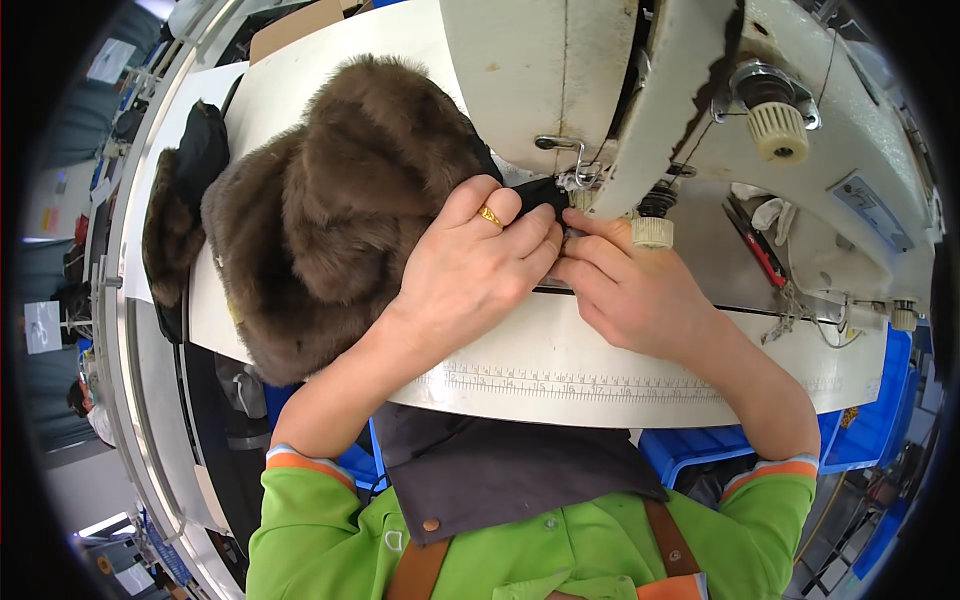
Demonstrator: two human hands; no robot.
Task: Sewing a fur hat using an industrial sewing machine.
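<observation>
My left hand [470, 260], with a gold ring, presses its curled fingers on black fabric [532, 197] at the presser foot [578, 174] of a white sewing machine [525, 70]. My right hand [630, 290] is beside it at the right, bent fingertips gripping the same fabric at the foot, partly hidden behind the machine's parts. A bulky piece of brown fur [340, 190], edged with black cloth, lies on the worktable just left of my left hand. The fabric's edge between my fingers is hard to make out.
A second black-and-fur piece [185, 200] lies at the left. Red-handled scissors or snips [760, 250] and loose threads rest at the right. The table edge [470, 400] carries a ruler. Blue bins [870, 390] stand below right. A person [90, 405] is in the far left background.
</observation>
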